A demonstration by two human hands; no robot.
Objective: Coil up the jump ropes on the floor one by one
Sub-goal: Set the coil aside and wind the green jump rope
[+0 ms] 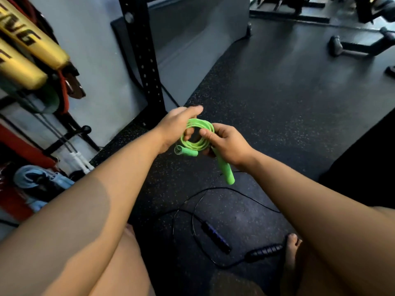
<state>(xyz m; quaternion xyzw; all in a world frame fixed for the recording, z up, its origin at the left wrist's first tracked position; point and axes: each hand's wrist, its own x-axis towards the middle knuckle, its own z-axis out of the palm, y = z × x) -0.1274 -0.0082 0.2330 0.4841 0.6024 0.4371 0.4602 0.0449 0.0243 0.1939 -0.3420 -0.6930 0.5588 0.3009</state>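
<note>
The left hand has its fingers curled through the loops of the green jump rope, thumb lifted above them. The coil hangs in the air between both hands, above the floor. The right hand pinches the same loops under its thumb. One green handle juts down from its grip, and the second handle pokes out below the left palm. To finish this coil well, the left fingers should probably serve as a fixed spool while the right hand tucks the handle ends against the loops, so the even turns do not spring apart.

At the left edge, the yellow pads look cushioned and cylindrical, with black lettering. The rack post is flat black steel with a row of holes. The green cord looks smooth, glossy and springy; its handles are matte tapered cylinders. The floor is speckled rubber. Near the person's feet the black jump rope lies loose, its thin cord wandering and its ribbed handles apart, not yet coiled.
</note>
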